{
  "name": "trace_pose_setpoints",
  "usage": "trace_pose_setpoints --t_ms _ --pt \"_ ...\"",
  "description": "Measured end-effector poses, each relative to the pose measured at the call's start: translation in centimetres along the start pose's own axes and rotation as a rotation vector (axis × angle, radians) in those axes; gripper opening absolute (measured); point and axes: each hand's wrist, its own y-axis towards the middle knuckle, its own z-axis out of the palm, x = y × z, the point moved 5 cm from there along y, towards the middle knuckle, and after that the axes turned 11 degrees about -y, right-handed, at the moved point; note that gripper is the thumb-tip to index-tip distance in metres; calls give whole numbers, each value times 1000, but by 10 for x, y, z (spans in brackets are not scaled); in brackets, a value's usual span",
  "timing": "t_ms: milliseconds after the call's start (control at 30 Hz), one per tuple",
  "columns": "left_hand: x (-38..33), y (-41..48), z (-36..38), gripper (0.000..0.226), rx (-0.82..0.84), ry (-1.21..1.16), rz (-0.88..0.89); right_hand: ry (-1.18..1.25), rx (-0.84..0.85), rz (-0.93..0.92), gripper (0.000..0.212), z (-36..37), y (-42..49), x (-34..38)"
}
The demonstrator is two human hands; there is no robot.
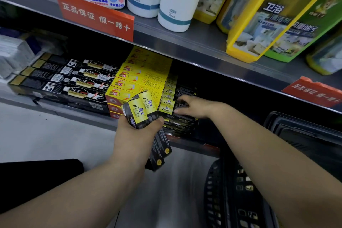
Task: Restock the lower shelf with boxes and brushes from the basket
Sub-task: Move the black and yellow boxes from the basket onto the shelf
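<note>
On the lower shelf (55, 114), going from the left, lay a row of black boxes (70, 79), then a stack of yellow boxes (140, 77), then the black-and-yellow boxes on the shelf (174, 103) that were being restocked. In front of the yellow stack the left hand (137, 131) held a bundle of held boxes (142, 114), several long cartons fanned out, its grip wrapped round their middle with the thumb across the front. They looked like light, stiff cardboard with glossy faces, likely to slide against each other if the grip loosened; a hold round the middle of the long sides seemed safest, since the end flaps would crush. To the right, the right hand (190, 107) rested on the shelved stack, fingers curled round the end of the top carton, apparently squaring it in. Farther right and lower stood the dark basket (240, 200); its contents could not be made out.
</note>
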Motion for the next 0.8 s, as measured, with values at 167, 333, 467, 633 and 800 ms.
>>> trace_pose_setpoints --t_ms 167,333,467,633,800 --pt "1 3 1 31 -5 2 2 -162 42 16 97 6 -7 -7" --pt "3 2 5 31 0 5 0 -145 15 0 94 5 -8 -7" --pt "3 3 5 32 -1 3 3 -114 15 -16 93 6 -9 -8" --pt "4 4 6 31 3 12 3 -112 3 -20 93 6 -9 -8" --pt "4 3 7 30 4 9 3 -138 2 -5 89 1 -13 -6"
